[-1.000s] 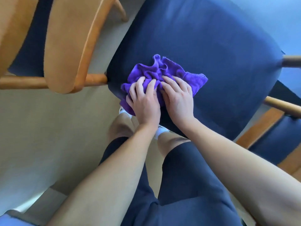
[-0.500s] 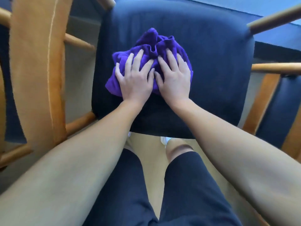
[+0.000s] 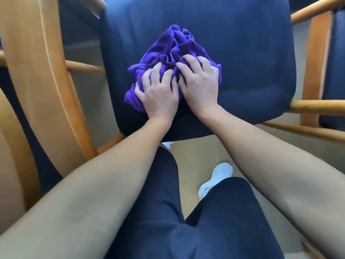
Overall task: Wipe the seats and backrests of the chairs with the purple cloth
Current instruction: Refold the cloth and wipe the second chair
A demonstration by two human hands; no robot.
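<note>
Fingers of both grips have gone from flat and splayed half a second ago to bent and dug into the folds, and the purple cloth (image 3: pixel 173 45) is bunched higher ahead of them. Left grip (image 3: pixel 158 94) and right grip (image 3: pixel 199 85) sit side by side, touching, each clamped on the cloth with knuckles raised and fingertips sunk in the fabric. Cloth lies on the navy seat cushion (image 3: pixel 242 53), left of centre and nearer the front edge than the back. Step in hand, as I judge it: wiping this seat. To do it well I should flatten the wad so that more cloth meets the cushion, keep my weight over the palms, and run overlapping strokes from back to front; the broad right half of the cushion and both front corners need passes. Bunched like this, the cloth probably skids rather than wipes. Neighbouring chair's wooden backrest (image 3: pixel 37 71) stands close on the left, so left-hand strokes need care at that edge. Not resolved: this chair's own backrest is cut off at the top of the view; the cloth under my palms is hidden, so I cannot say how much lies flat; dust or damp on the dark fabric cannot be made out.
</note>
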